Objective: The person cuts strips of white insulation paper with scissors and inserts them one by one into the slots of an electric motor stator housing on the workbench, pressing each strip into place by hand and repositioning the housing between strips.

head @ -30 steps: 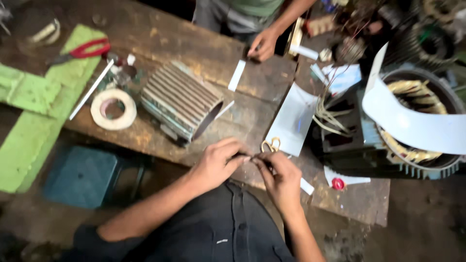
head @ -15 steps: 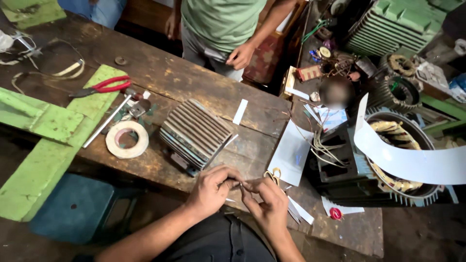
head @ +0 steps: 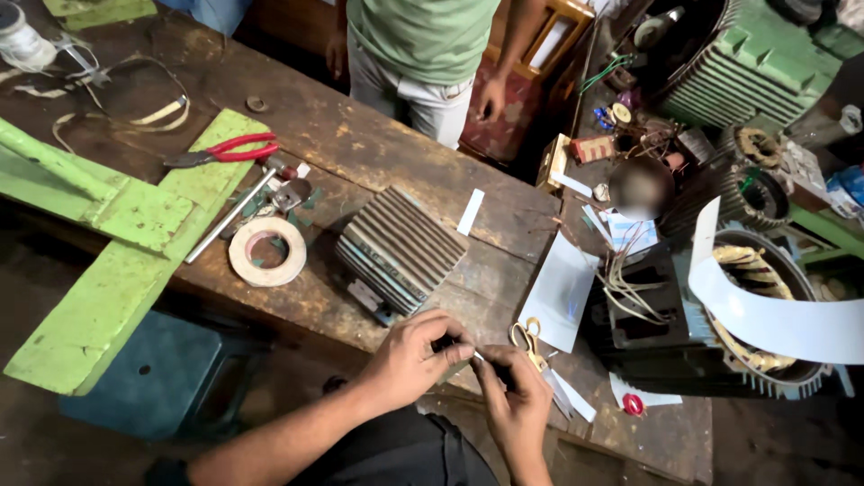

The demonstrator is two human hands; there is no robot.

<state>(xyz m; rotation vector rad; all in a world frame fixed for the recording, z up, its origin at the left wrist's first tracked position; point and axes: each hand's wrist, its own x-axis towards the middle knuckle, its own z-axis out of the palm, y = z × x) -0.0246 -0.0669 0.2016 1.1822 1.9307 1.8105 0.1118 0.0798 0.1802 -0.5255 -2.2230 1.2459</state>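
Both forearms reach up from the bottom edge of the view and meet at the near edge of the worn wooden surface, wrists bent so the two hands face each other. The left hand is curled, thumb and fingers pinched tight on a small dark piece whose kind is too small to tell. The right hand sits just beside it, fingers likewise closed in a narrow pinch on a thin pale strip that bridges the small gap between the two hands. This work sits right over the surface's near edge, just below a ribbed grey metal housing and just left of a pair of yellow-handled scissors, which lie against a pale sheet of insulating paper. Farther left lie a roll of tape, a metal rod, and red-handled pliers on a green painted board. To the right stands an open motor stator with copper windings and a curved white sheet across it. Across the surface stands another person in a green shirt, one hand hanging at the side.
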